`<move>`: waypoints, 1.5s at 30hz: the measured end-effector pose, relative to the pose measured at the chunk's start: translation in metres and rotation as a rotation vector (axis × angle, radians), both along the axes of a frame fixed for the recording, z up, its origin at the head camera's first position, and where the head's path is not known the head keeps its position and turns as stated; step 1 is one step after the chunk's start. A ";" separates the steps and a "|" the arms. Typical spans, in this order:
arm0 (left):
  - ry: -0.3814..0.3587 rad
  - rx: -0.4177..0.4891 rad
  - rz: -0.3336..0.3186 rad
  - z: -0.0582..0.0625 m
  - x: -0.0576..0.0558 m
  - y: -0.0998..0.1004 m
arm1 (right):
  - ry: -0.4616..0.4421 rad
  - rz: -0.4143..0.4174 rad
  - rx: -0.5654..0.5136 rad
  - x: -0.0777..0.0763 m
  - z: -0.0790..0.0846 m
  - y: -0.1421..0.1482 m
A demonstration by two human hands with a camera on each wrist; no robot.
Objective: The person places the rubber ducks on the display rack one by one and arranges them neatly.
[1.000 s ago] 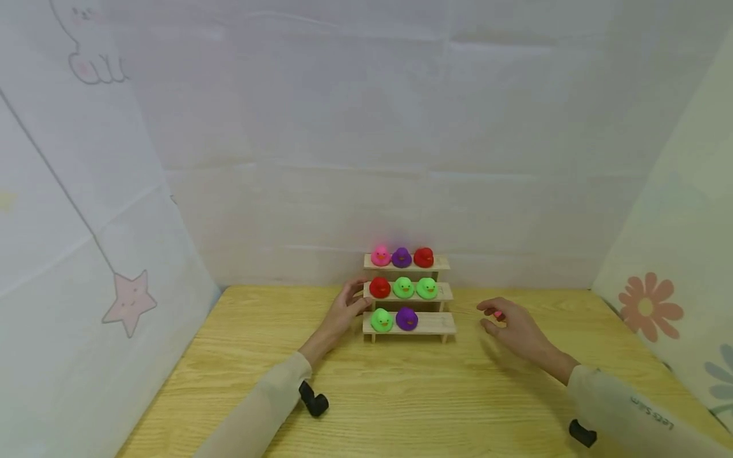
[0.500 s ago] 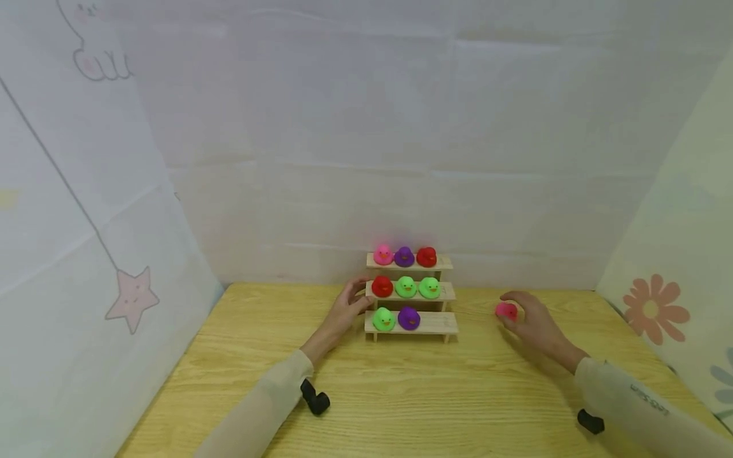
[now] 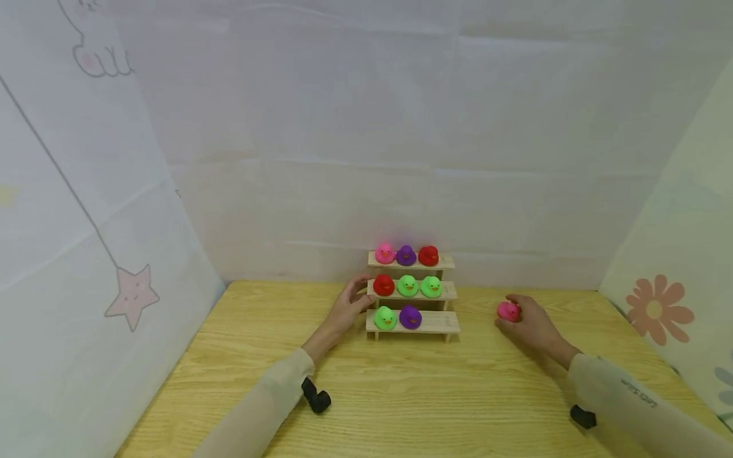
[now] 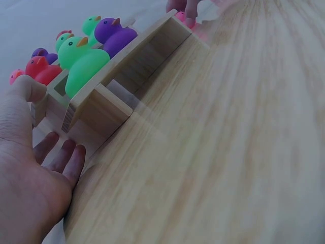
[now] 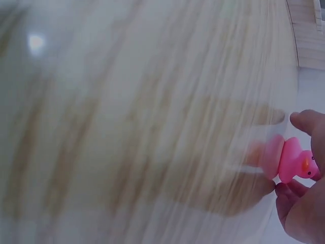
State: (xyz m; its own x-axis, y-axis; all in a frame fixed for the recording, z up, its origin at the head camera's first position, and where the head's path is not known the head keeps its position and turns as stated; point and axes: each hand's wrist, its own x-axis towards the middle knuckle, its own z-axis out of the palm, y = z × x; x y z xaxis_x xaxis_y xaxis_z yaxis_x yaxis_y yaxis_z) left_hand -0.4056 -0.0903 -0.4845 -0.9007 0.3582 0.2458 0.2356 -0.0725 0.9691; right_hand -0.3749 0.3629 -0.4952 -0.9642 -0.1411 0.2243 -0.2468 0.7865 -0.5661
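In the head view my left hand holds the left end of a three-tier wooden stand, with the thumb by the middle tier. Rubber ducks sit on it: a pink duck, purple duck and red duck on top. Below are a red duck and two green ducks. The lowest tier bears a green duck and a purple duck. My right hand is around a pink duck on the table; one fingertip is visibly apart from it in the right wrist view.
The wood-grain table runs back to a white sheet wall. Printed sheets stand at the left and right. The right end of the lowest tier shows bare wood.
My right hand has shifted right and now has the pink duck between thumb and fingers; more of that duck shows. My left hand stays at the stand.
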 end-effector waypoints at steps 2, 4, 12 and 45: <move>0.001 0.003 -0.007 0.000 0.000 0.000 | -0.001 -0.006 -0.002 0.000 0.000 0.000; 0.003 0.008 -0.008 0.001 0.000 0.001 | 0.003 -0.011 0.005 0.000 0.000 0.000; -0.010 0.020 -0.014 0.001 -0.002 0.003 | 0.045 -0.031 0.063 -0.004 -0.004 0.005; -0.010 0.016 -0.006 0.001 0.001 0.000 | 0.082 -0.007 0.031 0.009 0.012 -0.011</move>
